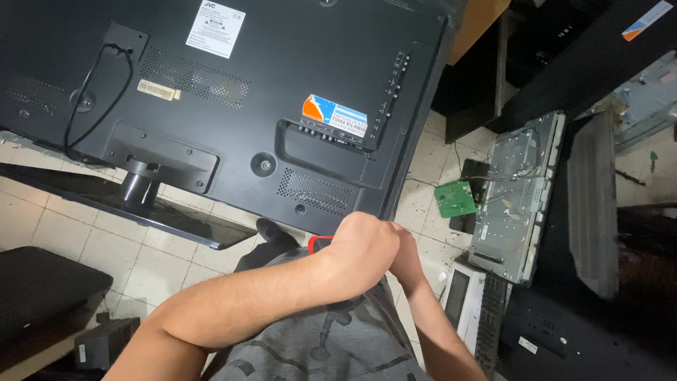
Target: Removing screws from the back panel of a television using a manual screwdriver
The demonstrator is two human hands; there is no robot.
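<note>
A large black flat television [233, 106] lies screen-down, its back panel with vents, stickers and a stand neck facing me. My left hand [363, 247] is closed in a fist around a tool with a red-and-black handle [321, 242] at the panel's near edge. My right hand [407, 247] sits right behind it, fingers curled against the same spot; what it holds is hidden. A black cable [92, 92] loops over the panel's left side.
A green circuit board [455, 199] lies on the tiled floor. A bare metal television chassis [518, 187] stands to the right beside dark panels. A black stand base [141, 212] juts out below the panel. A dark box [42, 289] sits at lower left.
</note>
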